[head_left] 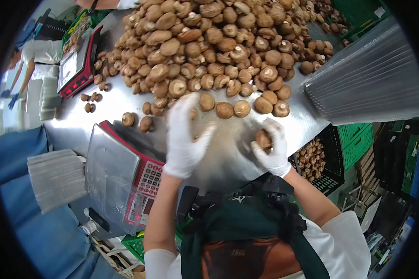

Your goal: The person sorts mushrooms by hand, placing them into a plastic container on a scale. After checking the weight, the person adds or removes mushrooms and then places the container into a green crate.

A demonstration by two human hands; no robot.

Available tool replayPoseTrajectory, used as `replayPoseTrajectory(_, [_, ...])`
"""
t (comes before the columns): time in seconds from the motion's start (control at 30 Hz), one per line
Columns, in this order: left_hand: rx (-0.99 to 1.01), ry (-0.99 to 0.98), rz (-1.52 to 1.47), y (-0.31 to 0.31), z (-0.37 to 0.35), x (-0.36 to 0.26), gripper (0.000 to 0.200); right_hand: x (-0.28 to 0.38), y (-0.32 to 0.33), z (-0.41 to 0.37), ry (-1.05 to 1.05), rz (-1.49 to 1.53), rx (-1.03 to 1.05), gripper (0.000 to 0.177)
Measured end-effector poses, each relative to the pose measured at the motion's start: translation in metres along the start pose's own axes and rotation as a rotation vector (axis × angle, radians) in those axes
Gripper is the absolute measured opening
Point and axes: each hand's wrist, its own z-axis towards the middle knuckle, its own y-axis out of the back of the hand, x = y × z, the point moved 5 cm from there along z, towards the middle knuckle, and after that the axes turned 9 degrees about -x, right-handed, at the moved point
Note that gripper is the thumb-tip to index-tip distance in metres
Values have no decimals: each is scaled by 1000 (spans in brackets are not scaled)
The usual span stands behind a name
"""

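I note a rounded brown mushroom (263, 139) pinched inside my right grip (276, 152); left grip (182, 142) spread over shiny metal tabletop (230, 156).

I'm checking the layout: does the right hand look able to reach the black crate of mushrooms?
Probably yes. The right hand holds a mushroom, but the black crate is open-topped and close by, with nothing visible blocking the way.
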Motion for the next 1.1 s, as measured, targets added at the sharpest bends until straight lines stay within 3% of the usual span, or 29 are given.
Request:
replayPoseTrajectory(0.07, [122,-88,156,-16,2,-9,88,1,11,-3,-122,2,-204,71])
replayPoseTrajectory(0.1, [123,-83,97,-93,26,-29,87,-50,75,24,-215,-146,-227,72])
replayPoseTrajectory(0.13, [167,-77,133,-103,27,-21,88,-57,79,28,-209,-162,-246,73])
replayPoseTrajectory(0.27, [226,-87,397,-121,16,-9,98,-85,73,43,-248,-79,-258,73])
replayPoseTrajectory(0.37, [140,-152,456,-129,27,-13,106,-102,56,57,-295,19,-234,70])
replayPoseTrajectory(0.53, [296,-390,423,-168,84,-46,124,-102,50,106,-298,227,-241,55])
replayPoseTrajectory(0.63, [431,-372,492,-201,103,-42,139,-104,47,120,-305,182,-215,51])
replayPoseTrajectory(0.67, [461,-363,473,-208,97,-38,142,-112,39,115,-456,416,-269,48])
replayPoseTrajectory(0.7, [427,-367,457,-207,94,-41,134,-100,42,115,-349,250,-297,50])
replayPoseTrajectory(0.77, [379,-403,344,-199,84,-41,120,-88,31,106,-269,322,-205,55])
replayPoseTrajectory(0.8, [334,-407,288,-194,77,-43,110,-87,25,98,-155,168,-188,59])
replayPoseTrajectory(0.93, [221,-449,339,-166,36,-34,93,-53,23,85,-51,73,-123,50])
replayPoseTrajectory(0.97, [227,-454,403,-157,25,-32,88,-55,11,74,-97,167,-97,52])
replayPoseTrajectory(1.07, [158,-468,456,-138,-12,-8,93,-34,4,69,87,56,-9,65])
replayPoseTrajectory(1.1, [122,-430,476,-133,-20,-4,96,-35,4,70,43,79,21,68])
